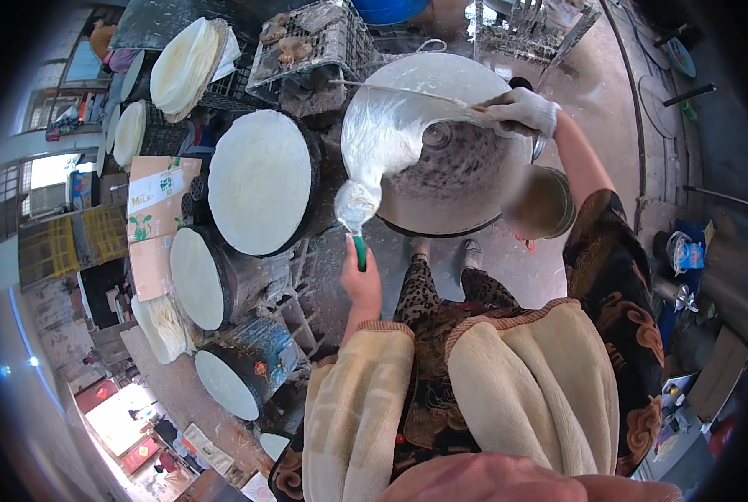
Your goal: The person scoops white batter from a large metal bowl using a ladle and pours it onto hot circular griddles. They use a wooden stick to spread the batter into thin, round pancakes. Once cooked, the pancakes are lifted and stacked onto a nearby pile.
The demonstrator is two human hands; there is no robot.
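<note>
Before me stands a large round pan or griddle (pixel 455 194), its bare surface brown and speckled. Glossy white batter (pixel 386 147) spreads in a thin film over its far and left part, and a thick strand runs down to a ladle (pixel 358 204) at the rim. My bare left hand (pixel 363 285) grips the ladle by its green handle (pixel 359 254); the bowl is coated in batter. My right hand (pixel 521 112), in a stained white glove, holds a thin stick (pixel 405 90) that reaches leftward across the far part of the pan, over the batter.
A bucket (pixel 562 204) stands by the pan's right rim. To the left are several round griddles (pixel 261 182) bearing pale sheets, stacks of thin round sheets (pixel 182 69) and a cardboard box (pixel 160 188). A dirty plastic crate (pixel 311 47) sits beyond, near a blue tub (pixel 390 9).
</note>
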